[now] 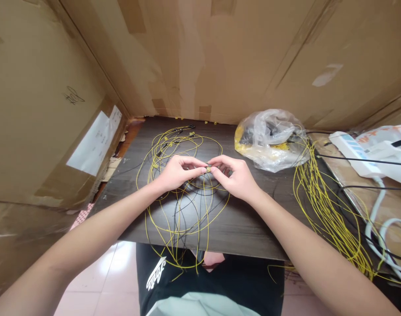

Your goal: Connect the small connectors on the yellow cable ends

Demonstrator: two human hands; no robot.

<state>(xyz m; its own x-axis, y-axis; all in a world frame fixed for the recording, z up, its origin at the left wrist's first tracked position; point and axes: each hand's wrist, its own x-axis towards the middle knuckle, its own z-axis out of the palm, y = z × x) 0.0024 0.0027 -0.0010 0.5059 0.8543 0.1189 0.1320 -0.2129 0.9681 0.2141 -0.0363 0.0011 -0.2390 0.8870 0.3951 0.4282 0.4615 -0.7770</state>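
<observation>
Cardboard walls [200, 57] close off the view from 9 round to 2 o'clock, penning in the table [246, 228]. Clear plastic bag [269, 140] between 2 and 3 o'clock of the hands; contents blurred by crumpled film. Yellow wire bundle [324, 210] at 4 o'clock, fanned over the table's edge, probably to keep strands from knotting; lower end partly behind the right forearm. Power strip [356, 156] at 3 o'clock. Loose wires [206, 210] loop beneath the hands, from 10 down to 6 o'clock; crossings too tangled to trace.

Left hand [177, 171] and right hand [235, 175] meet dead centre, each pinching thumb-to-forefinger on a small yellow piece [208, 169]. Fingertip grip seems suited to something so tiny, one hand steadying against the other. Piece mostly covered; shape and wire attachment unclear. Remaining fingers half hidden.
</observation>
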